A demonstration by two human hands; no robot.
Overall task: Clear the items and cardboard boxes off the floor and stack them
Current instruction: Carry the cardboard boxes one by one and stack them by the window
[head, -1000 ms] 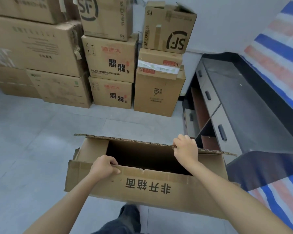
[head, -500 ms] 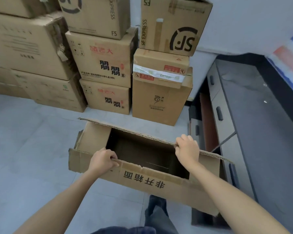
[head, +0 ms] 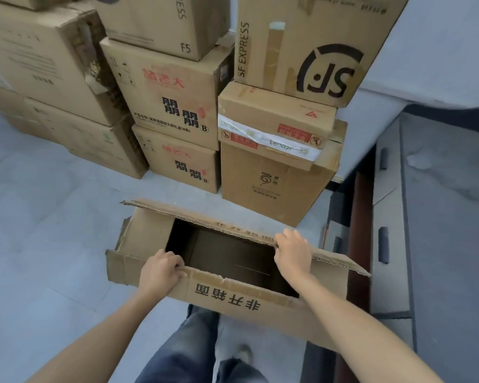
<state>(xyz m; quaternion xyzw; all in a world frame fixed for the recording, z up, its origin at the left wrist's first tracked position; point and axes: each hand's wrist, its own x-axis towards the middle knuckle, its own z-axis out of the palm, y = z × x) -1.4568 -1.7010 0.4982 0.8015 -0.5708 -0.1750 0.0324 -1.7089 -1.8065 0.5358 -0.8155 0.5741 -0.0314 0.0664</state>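
Open cardboard box (head: 263,305), ragged flaps

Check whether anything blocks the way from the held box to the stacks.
Nothing visible does. The left hand and right hand grip the box, and only floor lies between it and the stacks. The cabinet stands to the right, beside the box's end, not ahead of it.

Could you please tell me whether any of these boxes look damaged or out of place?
Yes. The open box nearest the camera has ragged, torn flap edges, and behind it the big left box is ripped along its right corner.
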